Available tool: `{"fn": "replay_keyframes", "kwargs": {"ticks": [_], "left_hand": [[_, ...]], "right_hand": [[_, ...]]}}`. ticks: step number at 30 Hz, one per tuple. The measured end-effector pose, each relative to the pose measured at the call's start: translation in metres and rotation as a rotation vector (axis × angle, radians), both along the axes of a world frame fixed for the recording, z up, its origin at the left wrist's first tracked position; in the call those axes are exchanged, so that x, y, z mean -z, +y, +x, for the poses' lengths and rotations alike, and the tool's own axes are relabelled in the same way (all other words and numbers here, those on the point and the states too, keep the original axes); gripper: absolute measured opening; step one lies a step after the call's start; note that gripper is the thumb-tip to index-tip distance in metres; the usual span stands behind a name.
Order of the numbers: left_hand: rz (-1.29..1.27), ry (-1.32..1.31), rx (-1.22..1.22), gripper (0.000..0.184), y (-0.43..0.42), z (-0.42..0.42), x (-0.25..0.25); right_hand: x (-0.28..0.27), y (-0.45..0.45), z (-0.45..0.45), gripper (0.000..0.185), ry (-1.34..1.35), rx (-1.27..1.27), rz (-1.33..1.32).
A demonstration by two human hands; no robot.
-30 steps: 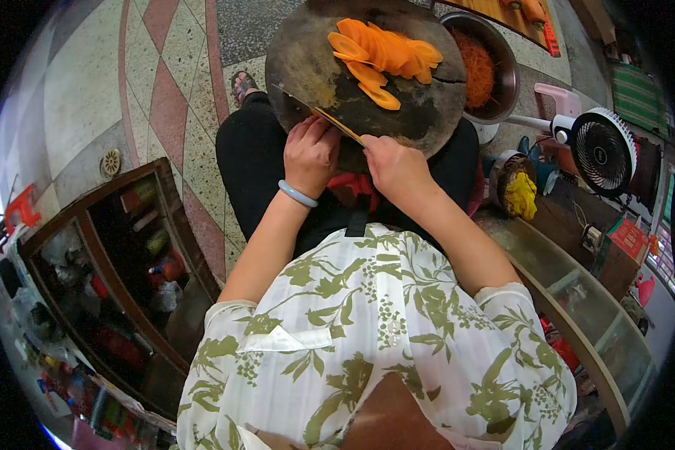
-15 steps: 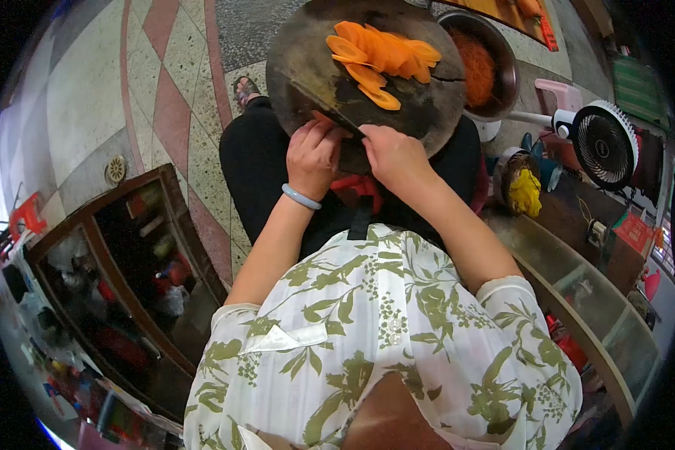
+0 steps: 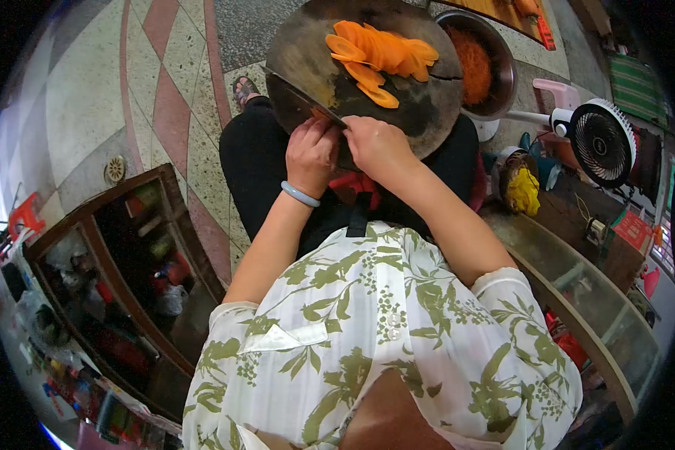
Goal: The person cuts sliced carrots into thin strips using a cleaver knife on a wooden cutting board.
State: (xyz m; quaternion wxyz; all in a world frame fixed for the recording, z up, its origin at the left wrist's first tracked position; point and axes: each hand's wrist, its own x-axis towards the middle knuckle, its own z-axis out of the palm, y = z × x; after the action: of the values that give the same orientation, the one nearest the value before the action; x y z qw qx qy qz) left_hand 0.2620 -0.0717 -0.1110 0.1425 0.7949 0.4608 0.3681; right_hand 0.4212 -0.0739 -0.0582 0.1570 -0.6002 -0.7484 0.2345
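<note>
A round, dark wooden chopping board (image 3: 420, 127) rests across the lap, with a fan of orange carrot slices (image 3: 379, 56) on its far half. My right hand (image 3: 379, 146) is closed on the handle of a knife (image 3: 301, 95), whose blade slants up and left over the board's near left part. Close against the blade, my left hand (image 3: 313, 154) has its fingers curled down on a piece of carrot (image 3: 319, 113), mostly hidden beneath them. A pale bangle circles the left wrist.
Beyond the board on the right stands a metal bowl (image 3: 502, 86) of shredded carrot (image 3: 474, 71). Farther right are a black-and-white fan (image 3: 604, 142) and a yellow cloth or bag (image 3: 523, 191). A wooden cabinet (image 3: 90, 217) stands at left. Whole carrots (image 3: 527, 7) lie at the top right.
My right hand and the knife have shifted left, and the blade tip now reaches past the board's left edge. The left hand stays nearly in place.
</note>
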Motion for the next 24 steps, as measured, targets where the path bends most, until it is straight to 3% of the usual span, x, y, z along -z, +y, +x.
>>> {"fn": "replay_keyframes", "kwargs": {"ticks": [7,10,19,24], "left_hand": [[0.029,-0.005,-0.023,0.024,-0.002,0.0,0.003],[0.027,0.005,-0.021,0.024,-0.001,-0.001,0.002],[-0.015,-0.01,0.014,0.029,-0.002,-0.003,0.003],[0.028,0.034,0.0,0.027,-0.002,-0.003,0.0]], "right_hand": [[-0.013,-0.025,0.018,0.018,-0.062,0.004,-0.007],[-0.02,-0.027,0.015,0.023,-0.098,0.019,-0.179],[-0.013,-0.002,-0.003,0.02,-0.087,0.023,-0.181],[-0.002,-0.003,0.006,0.017,-0.02,0.032,-0.031]]}}
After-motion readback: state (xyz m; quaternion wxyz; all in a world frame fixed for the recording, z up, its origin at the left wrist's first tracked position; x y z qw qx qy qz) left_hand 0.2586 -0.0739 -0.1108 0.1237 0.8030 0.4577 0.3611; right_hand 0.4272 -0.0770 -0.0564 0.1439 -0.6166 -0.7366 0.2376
